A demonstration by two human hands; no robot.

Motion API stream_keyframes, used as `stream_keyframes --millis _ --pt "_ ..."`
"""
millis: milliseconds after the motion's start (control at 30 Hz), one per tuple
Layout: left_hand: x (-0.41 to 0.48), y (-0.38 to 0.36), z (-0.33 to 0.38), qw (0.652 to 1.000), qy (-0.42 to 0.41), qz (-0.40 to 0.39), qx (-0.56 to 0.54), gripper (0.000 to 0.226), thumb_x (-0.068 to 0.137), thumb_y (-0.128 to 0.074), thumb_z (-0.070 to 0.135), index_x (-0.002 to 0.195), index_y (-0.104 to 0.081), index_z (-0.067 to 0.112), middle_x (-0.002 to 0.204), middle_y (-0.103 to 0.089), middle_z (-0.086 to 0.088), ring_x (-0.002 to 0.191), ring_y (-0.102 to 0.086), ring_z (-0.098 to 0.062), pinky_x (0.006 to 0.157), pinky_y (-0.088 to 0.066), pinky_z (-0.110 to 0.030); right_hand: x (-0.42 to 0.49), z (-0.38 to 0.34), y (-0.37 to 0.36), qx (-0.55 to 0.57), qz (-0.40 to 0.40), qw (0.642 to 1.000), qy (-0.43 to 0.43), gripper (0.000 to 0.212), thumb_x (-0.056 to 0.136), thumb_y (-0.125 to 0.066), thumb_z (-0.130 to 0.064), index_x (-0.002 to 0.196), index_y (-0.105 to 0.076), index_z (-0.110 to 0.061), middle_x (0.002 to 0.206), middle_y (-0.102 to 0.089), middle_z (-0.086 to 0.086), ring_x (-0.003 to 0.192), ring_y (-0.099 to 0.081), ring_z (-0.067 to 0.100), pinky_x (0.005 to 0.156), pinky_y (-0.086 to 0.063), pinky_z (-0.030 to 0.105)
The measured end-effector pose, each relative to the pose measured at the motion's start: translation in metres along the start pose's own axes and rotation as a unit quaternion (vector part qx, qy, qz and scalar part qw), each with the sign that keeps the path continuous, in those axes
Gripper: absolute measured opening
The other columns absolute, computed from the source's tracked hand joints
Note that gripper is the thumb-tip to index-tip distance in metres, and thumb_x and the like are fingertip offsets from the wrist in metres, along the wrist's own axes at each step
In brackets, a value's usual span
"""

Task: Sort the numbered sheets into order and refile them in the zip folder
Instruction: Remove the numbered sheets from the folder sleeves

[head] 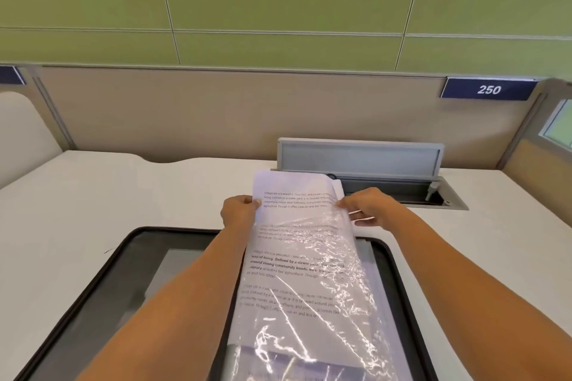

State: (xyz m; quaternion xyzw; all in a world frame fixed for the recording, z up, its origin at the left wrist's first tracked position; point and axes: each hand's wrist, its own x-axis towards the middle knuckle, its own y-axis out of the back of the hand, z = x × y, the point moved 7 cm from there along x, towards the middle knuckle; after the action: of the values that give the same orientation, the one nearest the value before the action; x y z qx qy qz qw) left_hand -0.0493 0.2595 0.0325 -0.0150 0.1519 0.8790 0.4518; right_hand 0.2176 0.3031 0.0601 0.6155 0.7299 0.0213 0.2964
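Task item: the stack of printed sheets sits partly inside the clear zip folder. The lower part of the stack lies under the wrinkled, glossy film. The upper part projects out of the folder mouth, on the side away from the person. Paragraphs of text show on the top sheet; no page number can be read.

Left grip: thumb on the top face and fingers behind, pinching the left edge of the sheets just above the folder mouth.

Right grip: thumb and fingers closed on the right edge at the folder mouth. It cannot be told whether they hold the film alone or the film and paper together.

The folder is held above a dark-rimmed tray that lies on the white worktop. Behind the hands, a recessed cable box stands with its lid raised. A plate marked 250 is fixed to the partition.
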Motion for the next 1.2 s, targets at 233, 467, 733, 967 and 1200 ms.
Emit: stream_keyframes --millis 233,467,733,967,1200 --pt "0.004 0.001 0.027 0.998 -0.032 0.001 -0.053 0.008 0.089 -0.063 0.006 0.092 -0.067 0.0 0.095 -0.066 -0.015 0.075 -0.054 -0.021 0.072 -0.047 -0.027 0.005 -0.031 0.007 0.004 0.095 0.991 0.092 0.019 0.086 -0.064 -0.011 0.1 -0.067 0.001 0.089 -0.064 0.01 0.066 -0.059 0.015 0.065 -0.052 0.027" --pt "0.016 0.006 0.077 0.989 -0.085 0.024 -0.122 0.017 0.089 -0.062 0.008 0.073 -0.059 0.01 0.069 -0.056 0.002 0.078 -0.052 -0.021 0.068 -0.042 -0.025 0.006 -0.078 0.033 0.055 0.215 0.953 0.206 0.025 0.091 -0.057 -0.015 0.114 -0.065 -0.005 0.109 -0.067 0.011 0.088 -0.06 0.023 0.086 -0.052 0.037" --pt "0.021 0.023 0.135 0.969 -0.161 0.061 -0.177 0.005 0.092 -0.06 0.014 0.089 -0.06 0.01 0.086 -0.061 -0.006 0.078 -0.052 -0.019 0.07 -0.043 -0.027 0.01 -0.059 0.002 0.094 0.055 0.986 0.126 0.024 0.084 -0.067 -0.009 0.106 -0.061 -0.003 0.104 -0.066 0.013 0.087 -0.064 0.029 0.069 -0.056 0.034" --pt "0.015 0.036 0.159 0.955 -0.196 0.047 -0.218 0.008 0.091 -0.061 0.018 0.091 -0.058 0.011 0.091 -0.063 -0.009 0.082 -0.056 -0.02 0.085 -0.051 -0.039 -0.001 -0.078 0.024 0.158 0.149 0.955 0.2 0.007 0.087 -0.064 -0.013 0.092 -0.064 -0.008 0.094 -0.067 0.014 0.082 -0.063 0.027 0.073 -0.053 0.037" --pt "-0.006 0.051 0.113 0.982 -0.144 -0.02 -0.121 0.024 0.088 -0.066 0.021 0.107 -0.057 0.009 0.097 -0.062 -0.004 0.089 -0.059 -0.019 0.074 -0.046 -0.026 -0.019 -0.086 0.019 0.218 0.107 0.945 0.217 0.008 0.092 -0.058 -0.012 0.094 -0.063 -0.005 0.095 -0.067 0.012 0.082 -0.06 0.024 0.063 -0.049 0.029"
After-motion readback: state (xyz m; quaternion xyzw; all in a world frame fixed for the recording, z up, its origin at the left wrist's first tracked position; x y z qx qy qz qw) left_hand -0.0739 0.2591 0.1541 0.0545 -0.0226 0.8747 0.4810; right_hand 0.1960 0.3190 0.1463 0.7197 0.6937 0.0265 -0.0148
